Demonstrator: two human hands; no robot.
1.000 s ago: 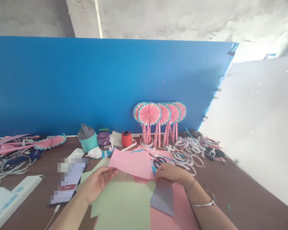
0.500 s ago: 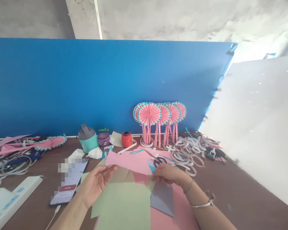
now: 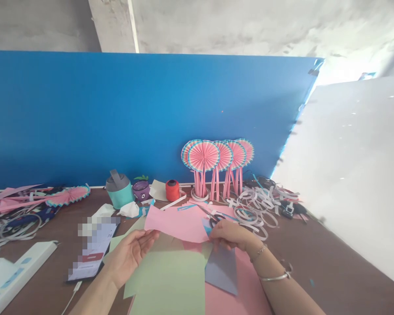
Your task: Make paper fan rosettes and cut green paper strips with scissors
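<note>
Blue partition (image 3: 118, 118): stands far beyond the fingers of both hands, across the back.

Brown tabletop (image 3: 331, 267): runs beneath all the fingers, cluttered on either side of them.

Pale green paper (image 3: 170, 280): lies below the gap between the two sets of fingers, reaching toward the body.

Pleated fans (image 3: 203, 156): upright group, pink with blue rims, well beyond the right fingers.

White strips (image 3: 249, 214): loose tangle beyond and outward of the right fingers; a curl could snag if that wrist swings wide.

Pink sheet (image 3: 177, 224): spans from left fingertips to right, near edge bowed. Looks thin; could kink if the fingers draw together unevenly, the middle having no support from them.

Left hand (image 3: 129, 253): palm turned up, fingers loosely bent, tips taking the sheet's near left corner. Pressure cannot be told; a slack hold there could let the corner slip.

Right hand (image 3: 234, 238): back upward, fingers curled down, apparently pinching the right corner; the tips are partly hidden.

Grey-blue card (image 3: 221, 271): just on the body side of the right fingers; could be dragged along if they drop.

Scissors (image 3: 213, 221): dark handles just beyond the right fingers, contact unclear; a careless forward reach could knock them or catch the sheet.
</note>
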